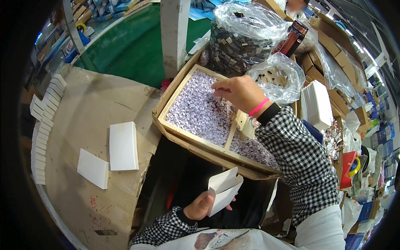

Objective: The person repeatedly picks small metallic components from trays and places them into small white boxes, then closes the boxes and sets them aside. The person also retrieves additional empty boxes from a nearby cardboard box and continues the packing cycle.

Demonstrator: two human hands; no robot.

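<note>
My left hand (200,205) grips a small white cardboard box (225,195), held upright with its top flap raised. My right hand (239,92) hovers over a wooden tray (190,135) split by a divider, its thumb and forefinger close together. Whether a small piece sits between those fingers cannot be made out. Many tiny whitish-lilac pieces (197,106) fill the tray's larger compartment. More such pieces (251,148) lie in the nearer compartment, partly hidden behind my right sleeve. Around the tray runs a cut-down cardboard carton (200,153).
Two white boxes (123,146) (93,168) lie on the cardboard-covered table (78,118), with rows of white boxes (40,147) along its left edge. Beyond the tray stand a bag of dark parts (231,47), a smaller plastic bag (278,78), a drink bottle (290,37) and a metal post (175,37).
</note>
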